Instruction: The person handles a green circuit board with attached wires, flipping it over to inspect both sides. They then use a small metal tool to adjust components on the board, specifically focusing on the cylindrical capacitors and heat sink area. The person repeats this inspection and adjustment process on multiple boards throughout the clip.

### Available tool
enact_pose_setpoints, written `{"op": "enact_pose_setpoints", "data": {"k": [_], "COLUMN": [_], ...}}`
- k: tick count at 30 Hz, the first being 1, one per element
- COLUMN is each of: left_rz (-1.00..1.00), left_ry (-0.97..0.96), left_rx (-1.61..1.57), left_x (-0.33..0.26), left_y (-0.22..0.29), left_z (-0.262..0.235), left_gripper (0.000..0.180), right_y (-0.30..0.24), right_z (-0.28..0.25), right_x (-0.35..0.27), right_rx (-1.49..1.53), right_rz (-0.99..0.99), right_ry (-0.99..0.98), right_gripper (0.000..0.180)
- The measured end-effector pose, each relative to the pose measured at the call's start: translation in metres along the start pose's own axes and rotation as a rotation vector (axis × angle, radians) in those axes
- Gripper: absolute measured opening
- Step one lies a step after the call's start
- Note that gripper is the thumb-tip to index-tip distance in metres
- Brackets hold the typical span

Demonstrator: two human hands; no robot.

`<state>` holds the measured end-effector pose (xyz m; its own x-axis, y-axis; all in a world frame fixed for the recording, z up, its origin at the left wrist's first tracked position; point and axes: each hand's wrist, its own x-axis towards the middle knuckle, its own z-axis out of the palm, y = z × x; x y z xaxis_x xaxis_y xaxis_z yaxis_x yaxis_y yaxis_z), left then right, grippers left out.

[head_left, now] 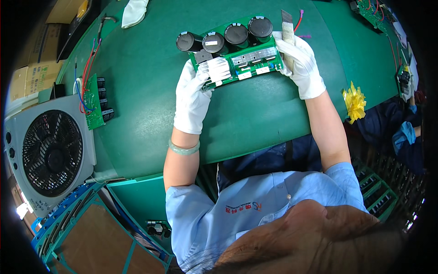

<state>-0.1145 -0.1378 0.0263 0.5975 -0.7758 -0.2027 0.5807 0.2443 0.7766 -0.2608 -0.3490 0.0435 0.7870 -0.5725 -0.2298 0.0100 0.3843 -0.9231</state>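
Observation:
Between my two white-gloved hands is a green circuit board (242,74), raised over the table and slightly tilted. Several big black cylindrical capacitors (236,34) line its far side, and silvery metal heat sinks (253,56) sit along the middle. My left hand (192,93) is closed on the board's left end, its fingers by a white ribbed part. At the right end, my right hand (299,64) grips the board's edge. That hand also holds a blade with a tape-wrapped handle (288,39), its grey metal tip pointing away from me.
Another circuit board (94,102) with red and blue wires lies at the left, beside a grey box fan (54,155). Yellow crumpled tape (354,102) sits at the table's right edge. A white glove (134,13) lies at the far side. Another person's blue sleeve (404,135) shows at right.

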Motion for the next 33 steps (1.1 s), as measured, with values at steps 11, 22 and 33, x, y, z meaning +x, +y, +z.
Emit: {"op": "enact_pose_setpoints", "data": {"k": [11, 22, 33], "left_rz": [0.061, 0.375, 0.341], "left_ry": [0.085, 0.416, 0.392], "left_rx": [0.238, 0.355, 0.436], "left_x": [-0.005, -0.002, 0.003], "left_y": [0.005, 0.008, 0.001], "left_z": [0.010, 0.002, 0.003], "left_gripper": [0.047, 0.044, 0.050], "right_y": [0.002, 0.011, 0.024], "right_z": [-0.009, 0.000, 0.004], "right_x": [0.002, -0.002, -0.005], "right_rx": [-0.057, -0.791, -1.045], "right_rz": [0.008, -0.433, -0.657], "right_ry": [-0.070, -0.053, -0.048], "right_gripper": [0.039, 0.026, 0.022]}}
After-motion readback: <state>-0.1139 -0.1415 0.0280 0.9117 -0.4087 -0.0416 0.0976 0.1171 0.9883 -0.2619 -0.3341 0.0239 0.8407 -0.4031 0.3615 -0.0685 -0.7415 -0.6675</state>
